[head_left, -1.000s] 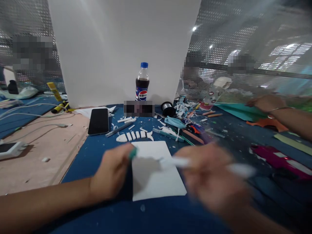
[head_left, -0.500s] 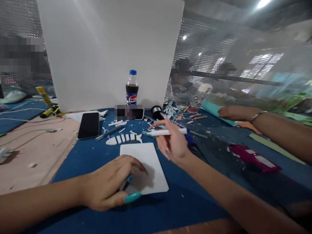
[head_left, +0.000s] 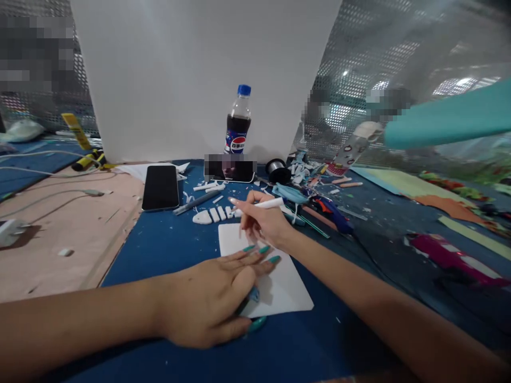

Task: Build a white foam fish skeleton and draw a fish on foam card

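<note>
A white rectangular sheet [head_left: 293, 298] lies on the blue table surface. My left hand [head_left: 207, 298] presses on it with three fingers laid out; the thumb and bent index finger close around a small dark-and-blue thing, mostly hidden. Above the sheet's far edge, my right hand [head_left: 265, 221] grips a slim white pen [head_left: 271, 204] that points left. Its tip is hard to make out near the white segmented fish [head_left: 202, 217], whose tail is hidden behind the pen and fingers.
Beyond the sheet are a black phone [head_left: 160, 187], a cola bottle [head_left: 238, 125], a wire spool [head_left: 278, 171] and a blue tool with a cord [head_left: 331, 210]. Scraps [head_left: 301, 170] lie near a clear bottle [head_left: 351, 151]. A teal roll [head_left: 451, 119] juts in from the right, above a magenta device [head_left: 455, 258].
My right hand has come down and left over the sheet with the pen. My left fingers have spread further onto the sheet. The teal roll has risen; the other person's hand is out of view.
</note>
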### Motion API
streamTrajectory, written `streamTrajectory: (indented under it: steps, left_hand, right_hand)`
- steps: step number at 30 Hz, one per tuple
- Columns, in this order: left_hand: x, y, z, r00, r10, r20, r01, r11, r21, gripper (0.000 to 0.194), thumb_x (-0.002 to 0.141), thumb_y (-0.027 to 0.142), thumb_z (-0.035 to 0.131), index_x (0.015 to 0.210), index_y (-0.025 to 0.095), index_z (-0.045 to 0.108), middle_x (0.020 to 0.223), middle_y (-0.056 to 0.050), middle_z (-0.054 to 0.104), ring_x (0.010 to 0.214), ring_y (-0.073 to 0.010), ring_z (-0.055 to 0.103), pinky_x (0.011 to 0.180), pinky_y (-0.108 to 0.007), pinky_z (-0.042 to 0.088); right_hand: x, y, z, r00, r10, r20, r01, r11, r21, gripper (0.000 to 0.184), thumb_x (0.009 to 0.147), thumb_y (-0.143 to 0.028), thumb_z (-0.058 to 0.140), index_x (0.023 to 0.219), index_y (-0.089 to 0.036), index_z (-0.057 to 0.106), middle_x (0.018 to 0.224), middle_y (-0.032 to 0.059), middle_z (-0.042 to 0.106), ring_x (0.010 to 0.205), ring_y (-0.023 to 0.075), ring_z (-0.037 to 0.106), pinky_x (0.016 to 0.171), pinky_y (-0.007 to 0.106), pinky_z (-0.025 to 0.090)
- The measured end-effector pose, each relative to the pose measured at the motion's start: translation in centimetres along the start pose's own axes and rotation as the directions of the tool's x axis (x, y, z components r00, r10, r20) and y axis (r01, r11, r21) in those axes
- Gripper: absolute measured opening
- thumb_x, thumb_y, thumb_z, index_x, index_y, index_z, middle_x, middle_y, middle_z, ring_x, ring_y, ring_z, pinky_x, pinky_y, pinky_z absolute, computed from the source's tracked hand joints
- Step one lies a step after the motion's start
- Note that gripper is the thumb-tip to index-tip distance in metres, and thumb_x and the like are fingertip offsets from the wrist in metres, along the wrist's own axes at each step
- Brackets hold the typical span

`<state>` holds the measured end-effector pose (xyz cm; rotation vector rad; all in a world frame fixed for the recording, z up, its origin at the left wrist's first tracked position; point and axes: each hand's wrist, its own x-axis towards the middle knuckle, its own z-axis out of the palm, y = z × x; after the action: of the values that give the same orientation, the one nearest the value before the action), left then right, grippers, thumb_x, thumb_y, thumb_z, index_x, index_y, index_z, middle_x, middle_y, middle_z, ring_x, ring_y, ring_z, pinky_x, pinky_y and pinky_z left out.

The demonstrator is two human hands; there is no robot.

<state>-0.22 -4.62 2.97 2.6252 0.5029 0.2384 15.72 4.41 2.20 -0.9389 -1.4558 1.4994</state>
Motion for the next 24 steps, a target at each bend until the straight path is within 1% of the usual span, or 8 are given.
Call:
streamTrajectory:
  steps: [2, 4, 7, 10, 13, 16, 19, 24]
  left_hand:
    - [0.1, -0.1, -0.2, 0.999, 0.040, -0.001, -0.040, 0.999, -0.032, 0.022, 0.090, 0.026, 0.046, 0.107, 0.012, 0.040, 0.147, -0.024, 0.031, 0.139, -0.0318, 0.024, 0.114, -0.046, 0.027]
    - [0.1, -0.1, -0.4, 0.998, 0.066, 0.006, -0.065, 0.996, -0.057, 0.020, 0.091, 0.025, 0.045, 0.105, 0.012, 0.041, 0.146, -0.024, 0.034, 0.139, -0.0300, 0.025, 0.114, -0.044, 0.028]
    - [0.1, -0.1, -0.5, 0.998, 0.069, 0.015, -0.068, 0.995, -0.078, 0.016, 0.091, 0.025, 0.046, 0.102, 0.013, 0.042, 0.145, -0.024, 0.036, 0.139, -0.0293, 0.025, 0.114, -0.042, 0.028]
    - [0.1, -0.1, -0.5, 0.997, 0.071, 0.006, -0.070, 0.993, -0.093, 0.014, 0.090, 0.022, 0.047, 0.100, 0.013, 0.044, 0.143, -0.024, 0.037, 0.138, -0.0284, 0.027, 0.113, -0.041, 0.030]
    - [0.1, 0.0, -0.5, 0.997, 0.076, 0.000, -0.076, 0.993, -0.086, 0.015, 0.090, 0.022, 0.046, 0.102, 0.012, 0.045, 0.144, -0.024, 0.037, 0.138, -0.0278, 0.028, 0.112, -0.043, 0.032]
    - [0.2, 0.1, -0.6, 0.997, 0.073, 0.026, -0.072, 0.996, -0.050, 0.017, 0.090, 0.023, 0.045, 0.103, 0.012, 0.047, 0.146, -0.022, 0.035, 0.138, -0.0272, 0.027, 0.113, -0.042, 0.030]
    - [0.3, 0.1, -0.8, 0.996, 0.072, 0.046, -0.071, 0.997, -0.033, 0.018, 0.089, 0.023, 0.046, 0.102, 0.011, 0.050, 0.146, -0.020, 0.035, 0.138, -0.0272, 0.029, 0.114, -0.041, 0.030]
    - [0.4, 0.0, -0.7, 0.996, 0.080, 0.026, -0.079, 0.996, -0.045, 0.017, 0.089, 0.022, 0.047, 0.101, 0.011, 0.052, 0.144, -0.019, 0.040, 0.135, -0.0274, 0.035, 0.113, -0.040, 0.031]
  right_hand:
    - [0.3, 0.1, 0.3, 1.000, -0.002, -0.006, 0.002, 0.999, -0.037, 0.045, 0.070, -0.038, 0.073, 0.055, -0.020, 0.035, 0.034, -0.0058, 0.052, 0.022, 0.0036, 0.037, 0.022, 0.013, 0.022]
    - [0.5, 0.2, 0.6, 1.000, 0.002, -0.004, -0.003, 0.997, -0.076, 0.047, 0.071, -0.039, 0.073, 0.054, -0.021, 0.033, 0.030, -0.0067, 0.049, 0.019, 0.0028, 0.033, 0.021, 0.013, 0.019]
    - [0.6, 0.4, 0.5, 1.000, -0.028, 0.013, 0.029, 0.994, -0.108, 0.044, 0.072, -0.039, 0.072, 0.056, -0.021, 0.036, 0.032, -0.0069, 0.050, 0.019, 0.0034, 0.035, 0.021, 0.013, 0.020]
    - [0.4, 0.4, 0.0, 0.997, -0.050, 0.064, 0.059, 0.987, -0.148, 0.042, 0.075, -0.037, 0.071, 0.058, -0.021, 0.036, 0.035, -0.0073, 0.052, 0.021, 0.0033, 0.036, 0.023, 0.013, 0.022]
    - [0.2, 0.2, -0.4, 0.991, -0.080, 0.107, 0.102, 0.969, -0.226, 0.040, 0.079, -0.034, 0.067, 0.058, -0.020, 0.036, 0.035, -0.0078, 0.051, 0.021, 0.0030, 0.034, 0.023, 0.014, 0.021]
    - [-0.1, 0.0, -0.5, 0.986, -0.111, 0.127, 0.143, 0.950, -0.279, 0.039, 0.082, -0.031, 0.064, 0.057, -0.020, 0.036, 0.034, -0.0085, 0.048, 0.022, 0.0030, 0.031, 0.023, 0.015, 0.020]
    - [-0.1, 0.0, -0.3, 0.983, -0.119, 0.140, 0.154, 0.948, -0.279, 0.039, 0.082, -0.030, 0.064, 0.056, -0.020, 0.036, 0.034, -0.0087, 0.046, 0.023, 0.0028, 0.031, 0.024, 0.015, 0.022]
    - [0.0, 0.3, -0.6, 0.975, -0.122, 0.183, 0.165, 0.956, -0.244, 0.038, 0.084, -0.029, 0.061, 0.057, -0.020, 0.036, 0.036, -0.0086, 0.048, 0.023, 0.0029, 0.033, 0.025, 0.014, 0.024]
